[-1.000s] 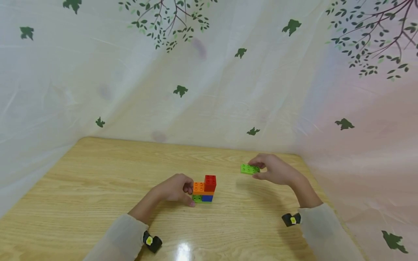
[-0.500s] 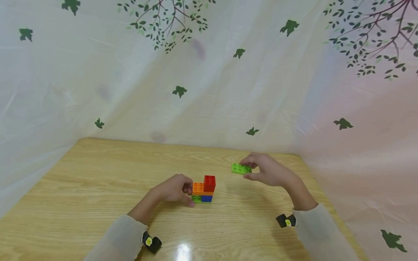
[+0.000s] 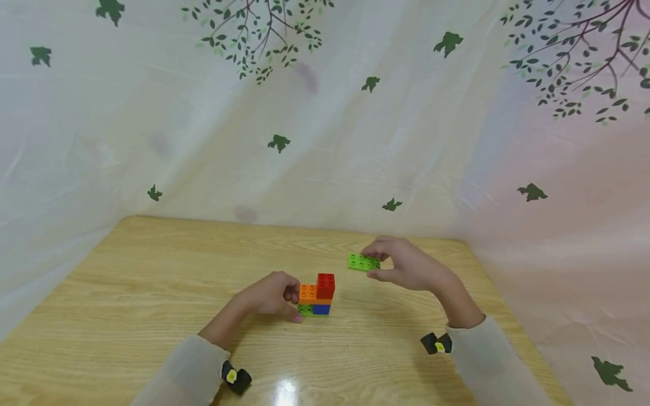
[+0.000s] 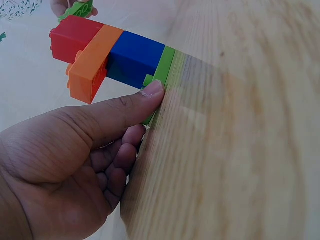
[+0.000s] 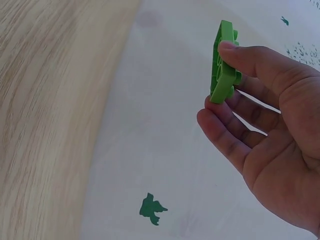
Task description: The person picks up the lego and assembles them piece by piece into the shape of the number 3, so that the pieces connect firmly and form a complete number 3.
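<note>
A small stack of toy building bricks stands on the wooden table. At its bottom lies a thin green brick (image 4: 168,57), then a blue brick (image 4: 136,57), an orange brick (image 4: 92,65) and a red brick (image 3: 325,286) on top. My left hand (image 3: 269,294) pinches the bottom green brick at its left end, thumb in front. Up and to the right of the stack, my right hand (image 3: 406,264) holds a flat light-green brick (image 3: 361,262) above the table, between thumb and fingers. Its studs face up in the head view; the hollow underside shows in the right wrist view.
The wooden table (image 3: 178,265) ends at a pale curtain (image 3: 330,169) printed with leaves and branches, behind and on the right. Each sleeve carries a black wrist device (image 3: 236,376) at the cuff.
My right hand has moved left with the flat light-green brick, bringing it closer to the stack. The left hand and the stack have stayed in place.
</note>
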The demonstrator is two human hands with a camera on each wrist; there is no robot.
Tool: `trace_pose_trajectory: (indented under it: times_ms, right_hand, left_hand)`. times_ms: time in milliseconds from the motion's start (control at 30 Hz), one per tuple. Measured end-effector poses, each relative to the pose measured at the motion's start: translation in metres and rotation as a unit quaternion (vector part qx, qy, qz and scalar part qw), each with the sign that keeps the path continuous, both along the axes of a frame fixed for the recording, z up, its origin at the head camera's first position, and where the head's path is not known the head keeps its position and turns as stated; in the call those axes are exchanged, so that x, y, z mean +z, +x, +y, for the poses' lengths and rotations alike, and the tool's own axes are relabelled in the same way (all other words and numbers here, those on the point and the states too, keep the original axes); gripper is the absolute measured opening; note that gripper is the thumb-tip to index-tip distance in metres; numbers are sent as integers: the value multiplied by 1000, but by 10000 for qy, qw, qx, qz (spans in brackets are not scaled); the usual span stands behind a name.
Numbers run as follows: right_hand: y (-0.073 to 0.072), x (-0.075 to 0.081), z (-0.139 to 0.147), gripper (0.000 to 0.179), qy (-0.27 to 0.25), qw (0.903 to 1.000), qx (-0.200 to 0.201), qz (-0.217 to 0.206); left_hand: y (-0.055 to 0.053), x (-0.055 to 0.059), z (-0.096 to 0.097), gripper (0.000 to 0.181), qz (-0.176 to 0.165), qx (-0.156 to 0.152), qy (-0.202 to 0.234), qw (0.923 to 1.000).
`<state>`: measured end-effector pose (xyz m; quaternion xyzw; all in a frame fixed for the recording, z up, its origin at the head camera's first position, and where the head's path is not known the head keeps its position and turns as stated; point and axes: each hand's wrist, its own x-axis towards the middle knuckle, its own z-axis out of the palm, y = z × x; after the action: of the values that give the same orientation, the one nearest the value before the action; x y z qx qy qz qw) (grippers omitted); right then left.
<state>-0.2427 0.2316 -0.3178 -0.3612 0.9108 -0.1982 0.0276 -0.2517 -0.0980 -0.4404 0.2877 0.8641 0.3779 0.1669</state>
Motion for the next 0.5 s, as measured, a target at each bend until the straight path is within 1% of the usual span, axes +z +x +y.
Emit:
trace_pose_trajectory:
  times_ms: [333,500]
  right_hand:
    - [6,4,-16,40,6,9998,203,46]
    - [7,2,-24,39,-56,9996,269,-2]
  left_hand:
    - [0,0,-1,32,21,-28,26,10000]
    - [0,0,-1,32,-17,-21,42,10000]
